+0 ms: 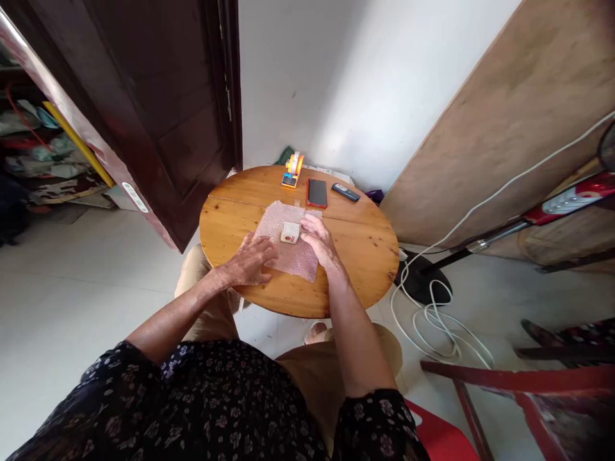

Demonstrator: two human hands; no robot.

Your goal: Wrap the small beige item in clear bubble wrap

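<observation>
A sheet of pinkish bubble wrap (298,264) lies spread on the round wooden table (358,256). On its middle rests a small white box (290,232) with print and a red mark. My left hand (250,258) lies flat over the left edge of the wrap, fingers spread. Just right of the box is my right hand (318,238), its fingers loosely curved and apart; whether a fingertip touches the box I cannot tell. Neither hand grips anything.
Toward the back of the table stand an orange tape dispenser (293,169), a phone with a red edge (317,193) and a dark remote control (346,191). A white cable (435,320) coils on the floor at right, near a fan base (423,278) and red chair (528,378).
</observation>
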